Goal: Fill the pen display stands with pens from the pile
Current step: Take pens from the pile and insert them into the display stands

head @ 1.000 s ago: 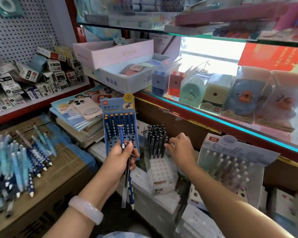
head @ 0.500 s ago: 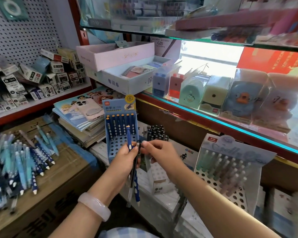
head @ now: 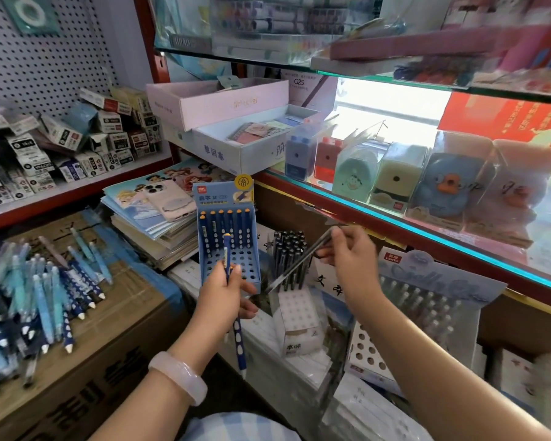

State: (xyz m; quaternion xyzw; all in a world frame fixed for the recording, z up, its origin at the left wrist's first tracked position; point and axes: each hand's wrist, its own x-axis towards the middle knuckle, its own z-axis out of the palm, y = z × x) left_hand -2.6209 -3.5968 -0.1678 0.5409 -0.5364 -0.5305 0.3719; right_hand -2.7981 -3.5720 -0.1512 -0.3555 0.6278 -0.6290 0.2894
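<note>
Since half a second ago my right hand (head: 347,259) has pulled away from my left and swung out to the right of centre, taking a dark pen (head: 299,262) with it; before, both hands were bunched together in front of the blue stand. Now I pinch that dark pen near its upper end between thumb and fingertips. It slants down to the lower left across the white stand (head: 295,326) packed with black pens, and it is blurred, so I cannot tell its details.

My left hand (head: 225,296) sits just left of centre, fingers curled round a dark blue pen (head: 233,300) with white spots, held almost upright, its orange end up in front of the blue stand (head: 228,240) and its tip hanging below my palm. A pale bangle (head: 180,377) rings that wrist.

The blue stand has one row of pens along its back and open holes in front. At lower right, a pale blue stand (head: 427,300) leans, holding pale pens in its upper rows.

The pile of pens (head: 32,297), light blue and navy, lies on a cardboard box (head: 109,345) at the left edge of the frame. Just above centre left, a phone (head: 169,198) rests on a stack of notebooks (head: 153,224).
</note>
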